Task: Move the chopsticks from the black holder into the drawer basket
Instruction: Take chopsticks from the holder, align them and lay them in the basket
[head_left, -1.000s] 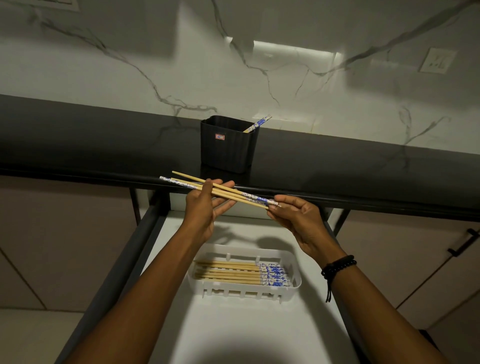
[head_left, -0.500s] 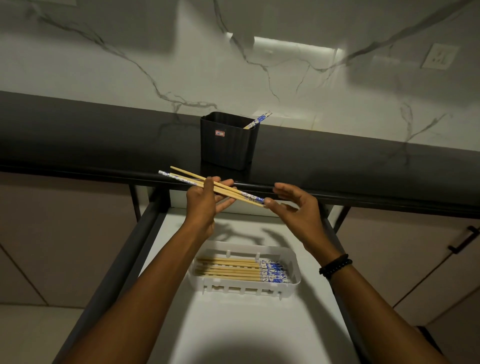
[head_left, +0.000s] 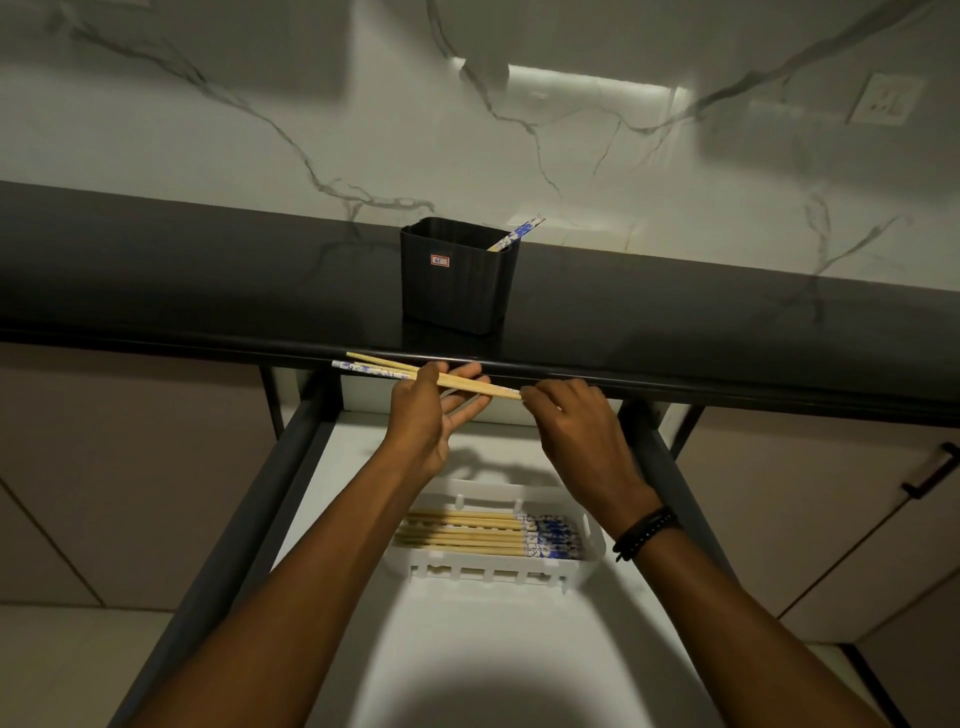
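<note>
Currently: your left hand (head_left: 421, 415) grips a bundle of chopsticks (head_left: 467, 387) above the open drawer (head_left: 493, 649). At its 3 o'clock, your right hand (head_left: 576, 431) touches their bare tips, but whether it pinches them is unclear. The black holder (head_left: 457, 280), at 12 o'clock on the countertop (head_left: 208, 270), contains one chopstick (head_left: 519, 236). The white basket (head_left: 488, 571), at 6 o'clock, holds more chopsticks (head_left: 467, 535).

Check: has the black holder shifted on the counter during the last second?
No. The black holder stands where it did, just right of the forked wall vein.
</note>
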